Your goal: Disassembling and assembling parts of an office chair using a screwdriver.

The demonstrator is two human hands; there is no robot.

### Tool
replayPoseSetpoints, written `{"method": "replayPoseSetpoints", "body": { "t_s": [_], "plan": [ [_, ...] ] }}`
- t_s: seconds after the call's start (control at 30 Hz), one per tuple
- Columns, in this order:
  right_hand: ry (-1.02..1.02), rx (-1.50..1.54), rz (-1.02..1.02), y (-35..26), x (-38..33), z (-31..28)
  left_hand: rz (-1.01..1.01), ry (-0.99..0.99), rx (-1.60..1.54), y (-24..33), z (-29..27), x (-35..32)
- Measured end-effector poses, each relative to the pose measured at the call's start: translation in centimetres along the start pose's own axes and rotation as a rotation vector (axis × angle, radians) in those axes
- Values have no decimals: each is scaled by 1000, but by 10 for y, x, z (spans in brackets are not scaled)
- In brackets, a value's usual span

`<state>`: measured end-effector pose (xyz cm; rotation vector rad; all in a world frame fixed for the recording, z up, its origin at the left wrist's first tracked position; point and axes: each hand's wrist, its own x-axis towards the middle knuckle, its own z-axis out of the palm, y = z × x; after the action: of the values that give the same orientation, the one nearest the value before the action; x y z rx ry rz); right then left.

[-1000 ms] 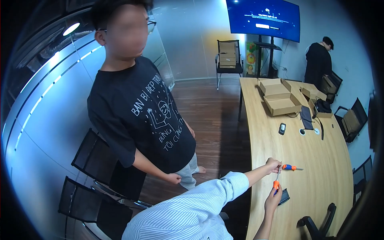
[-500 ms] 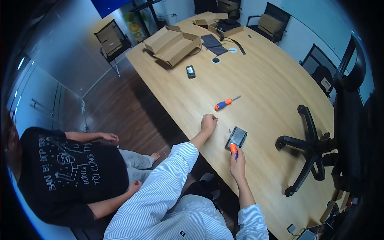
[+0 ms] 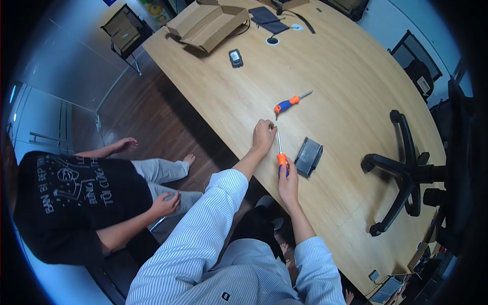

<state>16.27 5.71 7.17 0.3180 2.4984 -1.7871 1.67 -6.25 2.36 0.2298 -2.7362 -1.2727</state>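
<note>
My right hand point(image 3: 288, 184) grips a screwdriver point(image 3: 282, 158) by its orange and blue handle, the metal shaft pointing away from me. Close to the screwdriver's tip is my left hand point(image 3: 264, 137), its fingers pinched together; what they hold, if anything, is too small to make out. A flat dark rectangular case point(image 3: 309, 157) lies on the table to the right of the held screwdriver. Just beyond my left hand rests a second orange and blue screwdriver point(image 3: 287, 105), its shaft toward the far right.
Farther along the wooden table point(image 3: 345, 101) are a small black device point(image 3: 235, 58), an opened cardboard box point(image 3: 207, 25) and a dark folded pouch point(image 3: 268, 20). An office chair's wheeled base point(image 3: 406, 173) shows at right. A person in a black T-shirt point(image 3: 61, 203) sits at left.
My right hand has lifted the screwdriver away from the dark case and brought its tip beside my left fingers. The case now lies turned at another angle. The view has shifted.
</note>
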Motion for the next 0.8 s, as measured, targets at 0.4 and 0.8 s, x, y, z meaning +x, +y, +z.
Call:
{"method": "replayPoseSetpoints", "body": {
  "t_s": [0.4,0.8],
  "plan": [
    [-18,186,192,23,11,13,143,41,-107,-4,-17,-15],
    [158,357,82,-44,33,-65,295,311,-298,85,-80,5]
  ]
}}
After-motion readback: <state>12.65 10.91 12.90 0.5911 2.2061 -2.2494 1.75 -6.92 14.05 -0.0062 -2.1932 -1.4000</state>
